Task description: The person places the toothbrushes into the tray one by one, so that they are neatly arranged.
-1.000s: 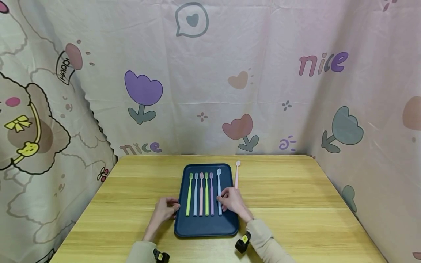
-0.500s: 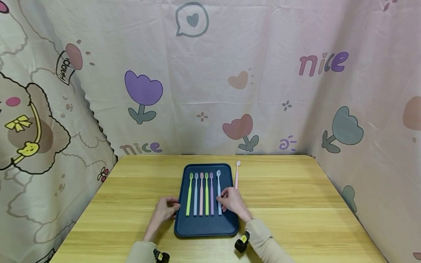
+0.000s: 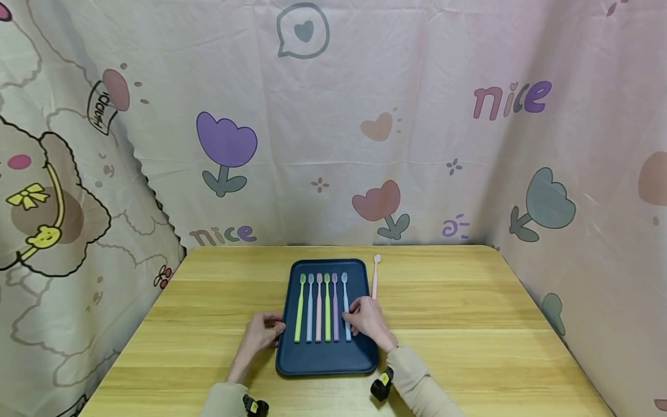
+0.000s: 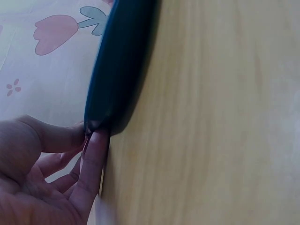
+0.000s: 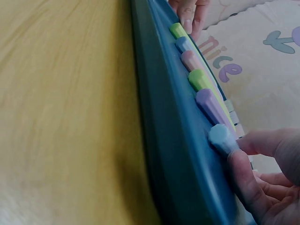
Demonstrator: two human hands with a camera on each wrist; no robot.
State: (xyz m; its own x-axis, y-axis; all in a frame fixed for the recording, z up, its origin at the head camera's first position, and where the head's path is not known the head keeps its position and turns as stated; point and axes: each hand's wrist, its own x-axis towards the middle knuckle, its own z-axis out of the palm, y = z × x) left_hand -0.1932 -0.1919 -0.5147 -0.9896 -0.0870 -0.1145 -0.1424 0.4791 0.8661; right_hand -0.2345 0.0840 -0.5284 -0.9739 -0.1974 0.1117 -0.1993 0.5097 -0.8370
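My right hand pinches the handle of a light blue toothbrush between thumb and finger, over the right part of a dark blue tray. In the right wrist view the handle's end sits just above the tray floor. Left of it lie several toothbrushes side by side, heads to the back: a purple one, a green one, a pink one, a blue one and a yellow-green one. My left hand holds the tray's left rim between thumb and fingers.
Another pink toothbrush lies on the wooden table just right of the tray, its lower end hidden behind my right hand. A printed curtain hangs behind the table and along both sides.
The light blue toothbrush's head has swung a little left, toward the purple one, while my right hand keeps its pinch. My left hand and the tray stay in place.
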